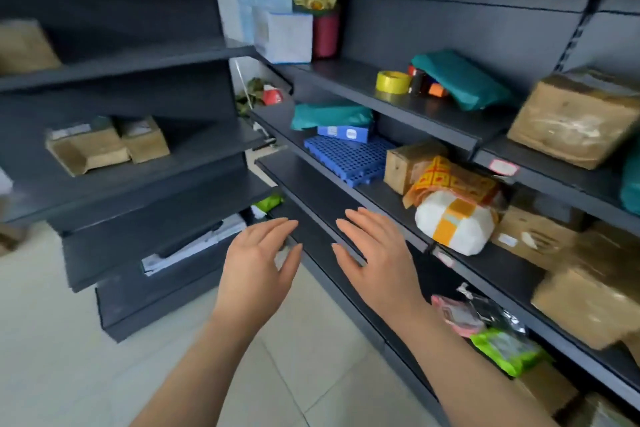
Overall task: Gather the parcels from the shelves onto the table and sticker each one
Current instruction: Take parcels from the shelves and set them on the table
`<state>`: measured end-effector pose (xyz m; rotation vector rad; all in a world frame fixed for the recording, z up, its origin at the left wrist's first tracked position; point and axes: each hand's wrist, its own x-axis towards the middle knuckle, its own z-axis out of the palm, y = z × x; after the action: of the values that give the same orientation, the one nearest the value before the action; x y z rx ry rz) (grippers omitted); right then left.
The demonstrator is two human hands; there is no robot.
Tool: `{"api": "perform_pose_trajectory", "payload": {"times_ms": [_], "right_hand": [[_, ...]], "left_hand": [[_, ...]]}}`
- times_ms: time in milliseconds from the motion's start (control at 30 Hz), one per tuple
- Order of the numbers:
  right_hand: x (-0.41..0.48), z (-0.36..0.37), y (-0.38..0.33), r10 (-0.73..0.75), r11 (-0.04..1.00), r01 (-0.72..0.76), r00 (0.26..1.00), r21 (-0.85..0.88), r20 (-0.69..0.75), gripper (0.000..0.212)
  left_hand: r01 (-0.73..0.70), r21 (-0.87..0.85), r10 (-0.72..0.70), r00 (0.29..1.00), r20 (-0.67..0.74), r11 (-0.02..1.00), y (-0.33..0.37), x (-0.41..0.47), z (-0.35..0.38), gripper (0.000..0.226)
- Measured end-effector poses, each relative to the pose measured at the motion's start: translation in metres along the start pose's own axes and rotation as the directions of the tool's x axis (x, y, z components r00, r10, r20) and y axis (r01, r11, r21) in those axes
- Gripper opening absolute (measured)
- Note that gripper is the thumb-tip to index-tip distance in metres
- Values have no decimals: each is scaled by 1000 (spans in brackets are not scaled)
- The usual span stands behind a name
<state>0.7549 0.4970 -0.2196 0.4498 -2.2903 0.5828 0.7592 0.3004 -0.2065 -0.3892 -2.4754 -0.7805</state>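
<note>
Both hands are held out flat over the bare stretch of a dark shelf (311, 184), fingers spread loose, nothing gripped by either. The left hand (258, 265) is kept just beside the right hand (375, 258), palms down. The closest parcel, a white bundle strapped with orange tape (455, 224), is found at about 2 o'clock from the right fingertips (360, 213), near but not touched. A blue plastic grid mat (349, 158) is seen at 12 o'clock, further back
</note>
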Motion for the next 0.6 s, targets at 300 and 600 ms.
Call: {"api": "perform_pose_trajectory", "payload": {"times_ms": [300, 600], "right_hand": [[114, 132, -33, -199, 952, 180, 978, 246, 56, 35], [252, 246, -51, -368, 856, 339, 930, 389, 0, 35]], "left_hand": [[223, 148, -192, 961, -199, 964, -107, 53, -34, 33], [404, 228, -285, 863, -418, 886, -204, 143, -59, 35]]}}
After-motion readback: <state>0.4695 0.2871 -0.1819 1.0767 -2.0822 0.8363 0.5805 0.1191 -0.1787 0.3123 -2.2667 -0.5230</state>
